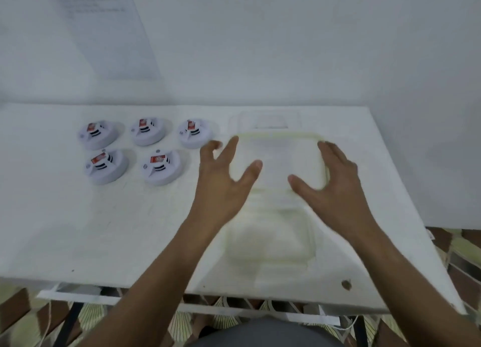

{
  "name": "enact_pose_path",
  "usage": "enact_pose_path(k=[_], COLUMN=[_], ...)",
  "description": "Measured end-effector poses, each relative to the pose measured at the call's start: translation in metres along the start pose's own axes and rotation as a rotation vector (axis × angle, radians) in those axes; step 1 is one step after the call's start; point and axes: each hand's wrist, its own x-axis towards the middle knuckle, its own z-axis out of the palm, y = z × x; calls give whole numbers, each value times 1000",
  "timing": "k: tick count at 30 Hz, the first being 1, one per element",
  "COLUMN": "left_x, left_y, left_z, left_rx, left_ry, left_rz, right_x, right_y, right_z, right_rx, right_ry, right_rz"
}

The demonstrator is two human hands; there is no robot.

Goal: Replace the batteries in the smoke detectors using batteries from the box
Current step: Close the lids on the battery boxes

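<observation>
We hold both hands, left (223,175) and right (335,180), spread on the blurred lid (281,162), each grip open around its edges, likely lifting it off the box (268,245) on the desk (104,229).

White table (78,216), white smoke detectors (161,169) with red labels, translucent box (270,242) with pale green rim

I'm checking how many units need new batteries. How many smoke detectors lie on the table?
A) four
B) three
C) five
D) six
C: five smoke detectors lie on the white table, three in the far row and two in the near row, all to the left of the left hand.
</observation>
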Motion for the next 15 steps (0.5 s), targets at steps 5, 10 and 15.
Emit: enact_pose_path(k=[5, 10, 15], left_x=[106, 157, 178], left_y=[5, -3, -11], left_z=[15, 40, 56], left_rx=[-127, -55, 50], left_ry=[-106, -168, -177], left_rz=[-43, -72, -119], right_x=[96, 149, 172], right_y=[3, 20, 30], right_z=[6, 33, 46], right_rx=[118, 95, 118], right_ry=[3, -46, -42], right_rz=[43, 112, 160])
